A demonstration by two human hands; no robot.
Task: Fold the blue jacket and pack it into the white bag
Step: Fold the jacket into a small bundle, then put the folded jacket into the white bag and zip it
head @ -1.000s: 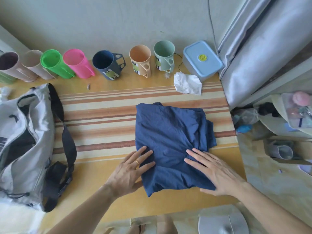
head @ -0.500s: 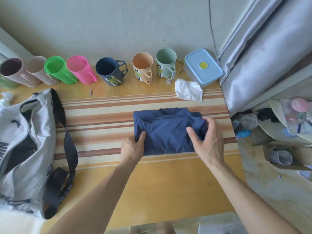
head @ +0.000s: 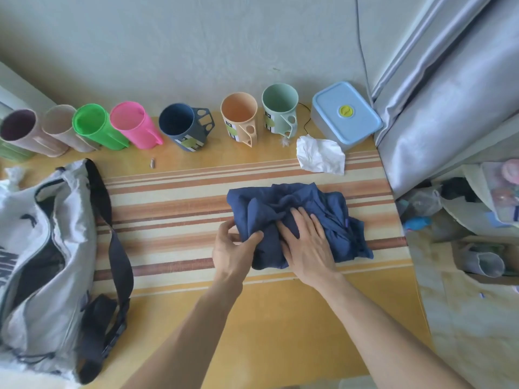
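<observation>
The blue jacket (head: 314,203) lies as a thick, crumpled bundle on the striped mat in the middle of the table. My left hand (head: 234,251) pinches its near left edge between thumb and fingers. My right hand (head: 307,242) lies flat on top of the bundle, fingers spread and pressing down. The white bag (head: 36,270) rests at the left edge of the table, its zip mouth open and dark inside, with a black strap (head: 118,256) trailing along its right side.
A row of coloured cups (head: 134,127) stands along the back wall, with a light blue lidded box (head: 346,113) at the right end. A crumpled white tissue (head: 320,158) lies behind the jacket. A grey curtain (head: 449,88) and clutter fill the right side.
The flat jacket was folded away from me into a narrower bundle. Then my left hand brought the left part over, and my right hand moved on top to press it.
</observation>
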